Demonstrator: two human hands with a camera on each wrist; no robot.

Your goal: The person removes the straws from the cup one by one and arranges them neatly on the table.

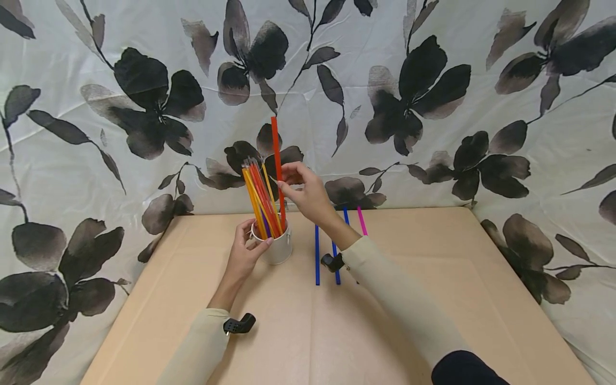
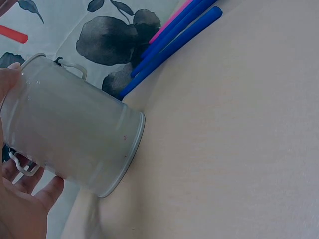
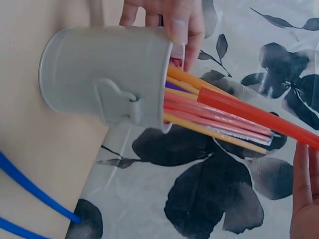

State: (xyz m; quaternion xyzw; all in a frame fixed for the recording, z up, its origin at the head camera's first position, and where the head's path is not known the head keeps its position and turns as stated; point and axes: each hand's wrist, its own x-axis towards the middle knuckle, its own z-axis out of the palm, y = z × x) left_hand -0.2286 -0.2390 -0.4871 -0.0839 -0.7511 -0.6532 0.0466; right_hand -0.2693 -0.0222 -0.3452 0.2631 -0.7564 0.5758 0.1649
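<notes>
A small white metal pail (image 1: 280, 252) with side loops stands upright on the table. My left hand (image 1: 242, 254) grips it around the side, the thumb near its rim. Out of its mouth lean several thin sticks (image 1: 262, 198) in yellow, orange, red and purple, some with clear ends. My right hand (image 1: 308, 193) pinches a long red straw (image 1: 276, 141) upright, high above the pail. In the right wrist view, the lower end of the red straw (image 3: 239, 107) overlaps the sticks just outside the pail's mouth.
To the right of the pail, two blue straws (image 1: 317, 256) and a pink straw (image 1: 362, 220) lie on the tan table (image 1: 298, 331), partly behind the right forearm. A white cloth with dark flowers (image 1: 346, 32) hangs behind the table's far edge.
</notes>
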